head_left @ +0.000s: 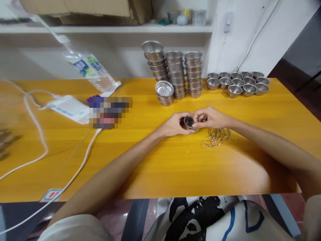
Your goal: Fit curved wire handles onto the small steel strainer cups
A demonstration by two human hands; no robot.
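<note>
Bare yellow wooden tabletop (175,167) lies open in front of and left of the hands. A tangle of thin wire rings (217,137) lies just right; stacked perforated steel cups (175,72) and single cups (238,83) block the far side.

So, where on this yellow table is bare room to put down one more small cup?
Free: the near strip of the table before the hands, between the white cable and wire rings. Also right of the rings. Crowded: the back, with cup stacks and loose cups.
</note>
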